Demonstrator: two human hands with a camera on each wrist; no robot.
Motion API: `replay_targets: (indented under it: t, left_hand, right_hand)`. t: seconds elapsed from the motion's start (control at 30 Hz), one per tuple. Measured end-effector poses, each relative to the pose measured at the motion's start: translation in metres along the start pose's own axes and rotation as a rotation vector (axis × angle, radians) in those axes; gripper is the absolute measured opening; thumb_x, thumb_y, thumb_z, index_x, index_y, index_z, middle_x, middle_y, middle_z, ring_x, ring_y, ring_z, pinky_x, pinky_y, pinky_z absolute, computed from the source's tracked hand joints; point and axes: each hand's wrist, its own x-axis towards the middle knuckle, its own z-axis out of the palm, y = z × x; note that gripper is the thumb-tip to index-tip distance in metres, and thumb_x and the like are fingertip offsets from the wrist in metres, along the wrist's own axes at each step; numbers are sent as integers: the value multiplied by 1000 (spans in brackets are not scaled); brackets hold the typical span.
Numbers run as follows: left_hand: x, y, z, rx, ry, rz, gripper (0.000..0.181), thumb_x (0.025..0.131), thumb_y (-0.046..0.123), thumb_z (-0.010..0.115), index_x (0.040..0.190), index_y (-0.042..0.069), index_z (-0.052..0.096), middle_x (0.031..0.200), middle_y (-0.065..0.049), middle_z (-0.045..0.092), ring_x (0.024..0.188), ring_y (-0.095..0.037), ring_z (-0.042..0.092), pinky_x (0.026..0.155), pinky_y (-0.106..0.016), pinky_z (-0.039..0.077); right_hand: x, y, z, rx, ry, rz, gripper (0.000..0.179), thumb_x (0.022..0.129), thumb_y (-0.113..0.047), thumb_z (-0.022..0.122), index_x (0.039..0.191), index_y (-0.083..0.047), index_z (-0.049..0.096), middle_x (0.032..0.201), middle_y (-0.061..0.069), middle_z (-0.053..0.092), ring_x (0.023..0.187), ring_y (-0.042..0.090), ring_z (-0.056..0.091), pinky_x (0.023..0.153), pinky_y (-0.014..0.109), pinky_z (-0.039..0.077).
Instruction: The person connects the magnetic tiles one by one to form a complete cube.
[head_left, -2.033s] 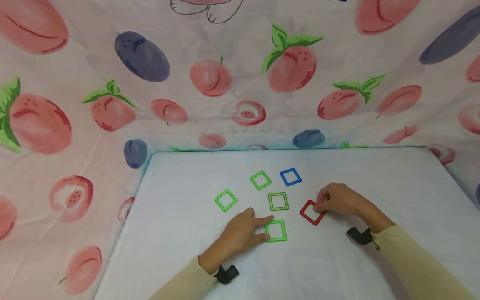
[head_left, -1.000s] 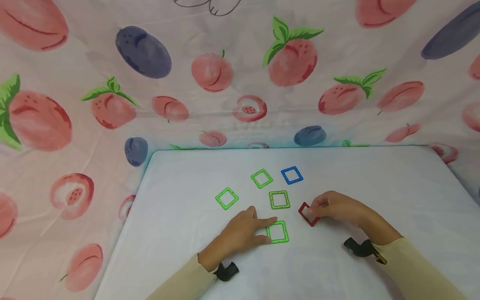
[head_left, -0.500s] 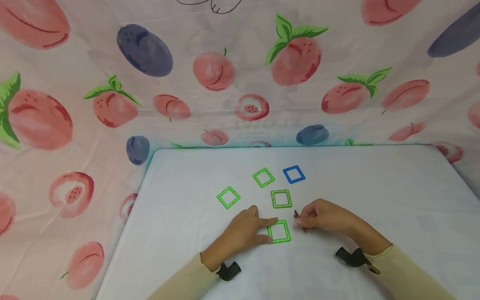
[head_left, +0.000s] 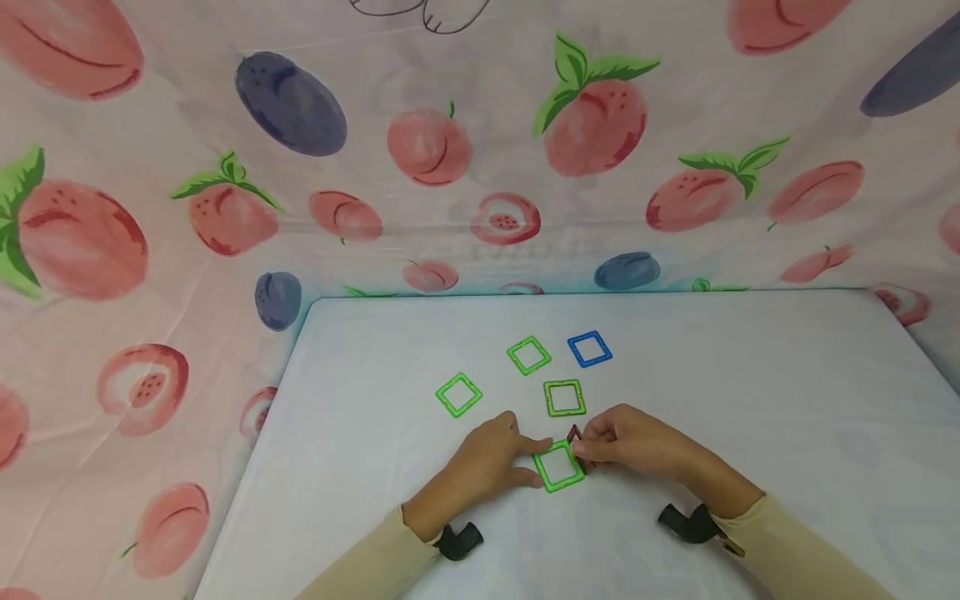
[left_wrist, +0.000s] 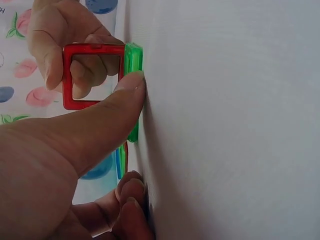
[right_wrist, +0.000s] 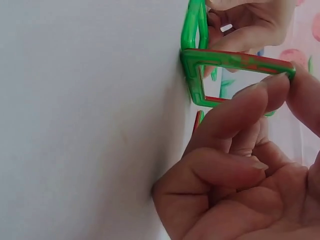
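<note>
My left hand (head_left: 480, 462) grips a green square magnetic tile (head_left: 564, 484) by its left side, index finger at the far corner and thumb at the near one. The tile lies on the white table. From the right, my right hand (head_left: 652, 442) pinches a red square magnetic tile (head_left: 573, 432) between thumb and fingers. In the left wrist view the red tile (left_wrist: 94, 48) stands upright, its lower edge against the green tile (left_wrist: 133, 57). The right wrist view shows the upright tile (right_wrist: 255, 62) with green reflections, meeting the flat green one (right_wrist: 189, 30) at its bottom edge.
Beyond the hands lie a green tile (head_left: 567, 413), another green tile (head_left: 539, 365), a third green tile (head_left: 447, 405) farther left, and a blue tile (head_left: 597, 362). A fruit-patterned cloth (head_left: 435, 225) hangs behind the white table (head_left: 360, 350). Both wrists wear dark mounts.
My right hand has lifted the red tile, turned it upright and carried it left to the green tile's right edge. My left hand stays at the green tile, which has turned slightly.
</note>
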Motion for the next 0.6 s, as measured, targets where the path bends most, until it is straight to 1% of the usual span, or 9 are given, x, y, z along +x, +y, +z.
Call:
replay_targets:
  t: [0.13,0.23,0.33,0.5,0.6]
  left_hand:
    - [0,0,0,-15,-6,-15,55,77,37,88,129,31,70,84,3,52,66,-8,38,55,-20,32]
    - [0,1,-1,-24,-4,-20,54,77,36,89,128,30,70,85,3,53,66,-8,39,55,-20,32]
    - [0,1,-1,-27,1,-21,54,77,36,89,128,30,71,85,2,53,66,-8,38,55,-20,32]
    - [-1,2,-2,-37,4,-23,53,77,35,89,127,29,71,85,2,53,65,-9,37,55,-20,30]
    - [-2,2,-2,-39,0,-30,54,78,35,89,128,29,71,85,2,53,66,-9,38,55,-20,30]
  right_hand:
    - [0,-2,-1,-25,2,-11,30,97,-32,70,86,-4,74,71,3,56,69,12,48,56,24,32]
    - [-1,-2,-1,-50,-1,-15,31,97,-33,70,84,-5,73,71,0,55,69,11,47,57,24,32]
    - [-1,-3,-2,-84,11,1,32,97,-38,70,84,-9,73,70,-3,54,71,11,48,57,24,33]
    - [-6,-4,-5,-133,46,17,29,97,-41,68,87,-16,78,77,-4,65,77,13,53,62,25,38]
    - [-9,-6,-6,-138,47,6,23,96,-37,71,89,-16,79,75,-3,65,78,14,54,63,25,39]
